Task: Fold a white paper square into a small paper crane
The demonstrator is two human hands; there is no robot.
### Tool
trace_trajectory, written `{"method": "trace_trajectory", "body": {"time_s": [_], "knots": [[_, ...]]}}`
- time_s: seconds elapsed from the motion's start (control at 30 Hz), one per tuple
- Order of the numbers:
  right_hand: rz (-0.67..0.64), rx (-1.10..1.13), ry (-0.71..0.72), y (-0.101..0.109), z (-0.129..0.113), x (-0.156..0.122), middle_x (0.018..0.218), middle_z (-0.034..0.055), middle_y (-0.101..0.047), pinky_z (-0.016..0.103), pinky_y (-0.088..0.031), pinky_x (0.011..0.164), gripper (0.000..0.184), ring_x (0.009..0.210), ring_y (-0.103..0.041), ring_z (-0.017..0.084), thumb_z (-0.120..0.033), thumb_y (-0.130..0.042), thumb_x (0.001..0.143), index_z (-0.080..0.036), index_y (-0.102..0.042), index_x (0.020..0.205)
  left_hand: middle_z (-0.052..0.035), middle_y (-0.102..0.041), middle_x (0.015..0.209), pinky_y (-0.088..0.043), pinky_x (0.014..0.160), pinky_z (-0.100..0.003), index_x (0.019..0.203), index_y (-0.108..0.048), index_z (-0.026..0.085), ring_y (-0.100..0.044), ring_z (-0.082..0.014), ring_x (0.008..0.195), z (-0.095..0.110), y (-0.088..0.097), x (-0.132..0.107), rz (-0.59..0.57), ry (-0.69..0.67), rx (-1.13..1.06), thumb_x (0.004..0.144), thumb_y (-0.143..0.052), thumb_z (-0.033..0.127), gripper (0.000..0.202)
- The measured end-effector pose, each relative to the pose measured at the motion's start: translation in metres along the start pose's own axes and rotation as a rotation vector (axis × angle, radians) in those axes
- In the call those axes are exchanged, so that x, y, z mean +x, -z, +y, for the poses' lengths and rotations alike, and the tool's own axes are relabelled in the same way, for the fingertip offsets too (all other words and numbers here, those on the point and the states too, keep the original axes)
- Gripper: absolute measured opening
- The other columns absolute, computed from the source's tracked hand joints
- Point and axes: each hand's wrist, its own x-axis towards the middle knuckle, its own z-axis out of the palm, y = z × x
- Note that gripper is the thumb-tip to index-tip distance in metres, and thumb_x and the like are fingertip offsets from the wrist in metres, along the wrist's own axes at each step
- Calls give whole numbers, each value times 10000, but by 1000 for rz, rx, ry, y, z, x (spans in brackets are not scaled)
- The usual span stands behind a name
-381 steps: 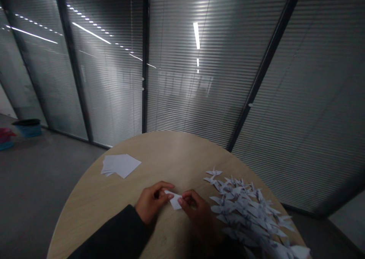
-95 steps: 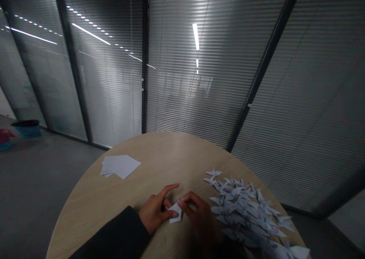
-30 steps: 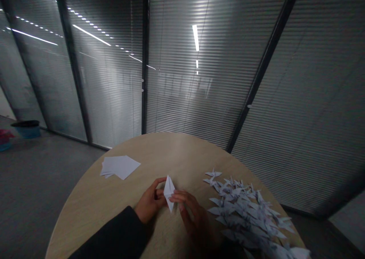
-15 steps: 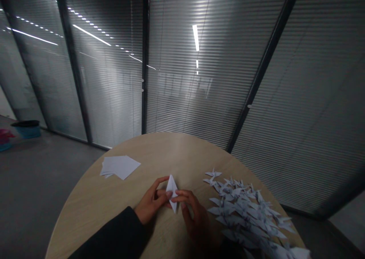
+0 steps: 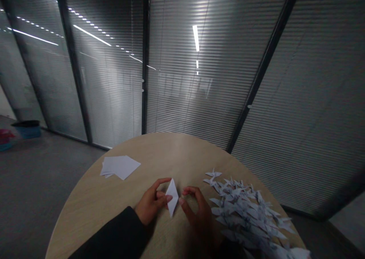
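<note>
Head view: at the near middle of a round, pale wood-grained table [image 5: 173, 148], a small, white, folded paper diamond [image 5: 173, 188] stands between the hands, one point towards the far side and one towards the near side. The bare left hand [image 5: 149, 204], below a black sleeve [image 5: 114, 234], has hold of it from the left: thumb pressed on the front face, forefinger stretched to the far point, other fingers partly hidden behind. The bare right hand [image 5: 199, 213] is partly open, thumb and curled forefinger slightly parted just beside the diamond's right corner; whether the thumb touches that corner I cannot tell.

On the far left lie loosely stacked, white, flat paper sheets [image 5: 122, 166]; along the right side spreads a heap of white, pointed, folded-paper birds [image 5: 251, 209], well apart from the sheets.

The step in hand looks like mid-fold work, the paper being turned or squared up before another crease. The next move seems to call for a firm left thumb on the layers and a light right fingertip pinch at the edge, so the points stay aligned.
</note>
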Motion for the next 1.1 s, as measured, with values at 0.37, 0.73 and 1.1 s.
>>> {"method": "trace_trajectory", "body": {"time_s": [0.37, 0.73, 1.1], "knots": [[-150, 68, -128, -2, -11, 1, 796, 11, -636, 250, -445, 766, 107, 798, -610, 173, -311, -597, 762, -219, -600, 705, 36, -609, 479, -361, 505, -223, 1022, -607, 99, -516, -110, 461, -8, 2, 4, 25, 9, 105, 553, -814, 377, 583], [-170, 79, -139, 2, -14, 1, 710, -9, -633, 243, -458, 684, 137, 703, -617, 170, -317, -618, 751, -226, -619, 648, 39, -597, 577, -337, 512, -209, 866, -562, 158, -505, -95, 518, -7, -1, -1, -11, -99, 103, 584, -818, 307, 409], [-162, 107, -183, 5, -17, 4, 698, -10, -637, 237, -434, 682, 179, 698, -616, 163, -348, -617, 750, -205, -666, 653, 48, -573, 661, -364, 581, -221, 1055, -488, 187, -514, -99, 606, -14, 1, 1, -53, -114, 106, 637, -789, 317, 531]]}}
